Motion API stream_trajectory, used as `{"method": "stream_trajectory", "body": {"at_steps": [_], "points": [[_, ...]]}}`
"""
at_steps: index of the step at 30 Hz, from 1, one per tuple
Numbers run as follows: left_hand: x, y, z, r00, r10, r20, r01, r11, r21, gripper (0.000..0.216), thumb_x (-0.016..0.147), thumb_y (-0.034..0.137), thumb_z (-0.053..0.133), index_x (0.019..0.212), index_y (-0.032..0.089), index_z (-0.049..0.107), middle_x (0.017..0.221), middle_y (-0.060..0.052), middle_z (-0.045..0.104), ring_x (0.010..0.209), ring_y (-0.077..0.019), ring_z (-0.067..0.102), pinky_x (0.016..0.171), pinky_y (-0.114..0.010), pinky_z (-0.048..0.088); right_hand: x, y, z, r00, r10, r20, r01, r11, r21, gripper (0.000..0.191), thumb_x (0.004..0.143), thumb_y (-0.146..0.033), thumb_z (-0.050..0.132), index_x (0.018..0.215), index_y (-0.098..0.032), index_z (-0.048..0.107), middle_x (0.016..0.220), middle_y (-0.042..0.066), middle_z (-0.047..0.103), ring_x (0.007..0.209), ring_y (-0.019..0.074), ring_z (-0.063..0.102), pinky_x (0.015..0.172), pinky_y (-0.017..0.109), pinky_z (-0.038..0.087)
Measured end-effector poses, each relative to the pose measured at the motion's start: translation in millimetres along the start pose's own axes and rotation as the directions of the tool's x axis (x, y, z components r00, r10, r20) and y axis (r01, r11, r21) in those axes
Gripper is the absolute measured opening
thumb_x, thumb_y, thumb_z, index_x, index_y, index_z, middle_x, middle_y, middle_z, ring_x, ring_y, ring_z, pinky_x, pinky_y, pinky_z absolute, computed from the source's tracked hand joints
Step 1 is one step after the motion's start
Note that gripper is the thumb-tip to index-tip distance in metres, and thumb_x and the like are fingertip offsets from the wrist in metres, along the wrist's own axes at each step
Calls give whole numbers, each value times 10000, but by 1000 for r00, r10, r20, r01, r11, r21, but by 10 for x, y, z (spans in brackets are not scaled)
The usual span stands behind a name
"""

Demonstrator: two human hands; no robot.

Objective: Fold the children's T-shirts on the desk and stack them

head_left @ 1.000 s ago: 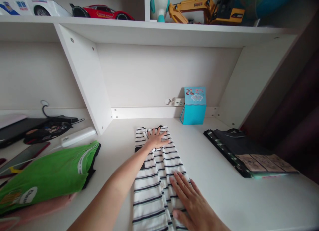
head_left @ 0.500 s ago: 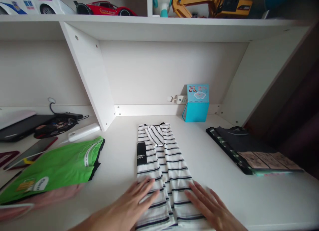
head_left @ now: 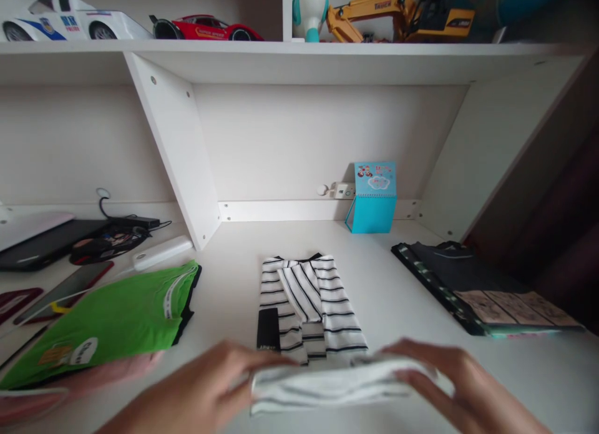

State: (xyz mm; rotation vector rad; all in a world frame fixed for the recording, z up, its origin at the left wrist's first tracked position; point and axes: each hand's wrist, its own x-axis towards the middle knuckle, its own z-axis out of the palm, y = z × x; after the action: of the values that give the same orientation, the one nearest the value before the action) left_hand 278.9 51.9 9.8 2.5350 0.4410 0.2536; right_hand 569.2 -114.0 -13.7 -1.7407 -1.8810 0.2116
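A white shirt with black stripes lies folded lengthwise on the white desk, its collar end away from me and a black patch on its left side. Its near end is lifted off the surface and bent up, blurred by motion. My left hand pinches the left corner of that lifted end. At the right corner, my right hand grips the cloth between thumb and fingers.
Left of the shirt lies a pile of clothes with a green garment on top. Dark folded clothes are stacked to the right. A blue desk calendar stands at the back, and toys, including a red car, line the shelf above.
Both hands lay flat on the striped shirt before; now they hold its near end raised and folded up. The shirt has slid slightly toward me.
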Motion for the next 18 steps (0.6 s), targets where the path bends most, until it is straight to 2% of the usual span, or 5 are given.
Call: {"method": "stream_trajectory", "body": {"at_steps": [3,5,8,12,18], "points": [[664,-348,-280,982,-165,-88,136,953,-271,312,808,398,478,1018,211,613,878,-14,641,800,-185,580,696,-240,455,861,273,-92,990,138,8,-138,986,94,271,825,-421,459,745,-181,557,586,-17,509,551,100,464,518,188,383],[1123,-717,-310,959,-263,-107,186,868,-460,298,761,404,512,891,153,605,771,-8,603,723,-158,557,661,-241,446,1397,572,77,964,263,30,-263,940,216,228,755,-387,544,713,-163,535,549,-44,434,536,78,407,487,173,328],[1549,-1226,-175,880,-475,21,396,708,-584,245,621,341,617,738,136,552,633,29,524,591,-111,504,575,-220,422,1868,967,473,936,326,134,-351,901,255,224,738,-358,542,691,-138,539,550,-37,449,527,76,419,470,176,322],[1613,-1549,69,856,-517,7,423,692,-584,238,586,334,611,685,145,503,611,42,489,560,-97,480,532,-205,397,1926,1189,781,911,375,173,-409,878,251,246,757,-355,508,699,-122,562,568,-15,496,558,87,456,495,183,345],[1502,-1604,169,847,-516,-124,347,715,-606,192,665,354,522,700,182,445,595,56,452,562,-111,487,531,-220,416,1879,1228,767,897,403,180,-436,871,225,323,808,-410,429,807,-132,594,704,22,576,622,103,505,535,198,374]]}}
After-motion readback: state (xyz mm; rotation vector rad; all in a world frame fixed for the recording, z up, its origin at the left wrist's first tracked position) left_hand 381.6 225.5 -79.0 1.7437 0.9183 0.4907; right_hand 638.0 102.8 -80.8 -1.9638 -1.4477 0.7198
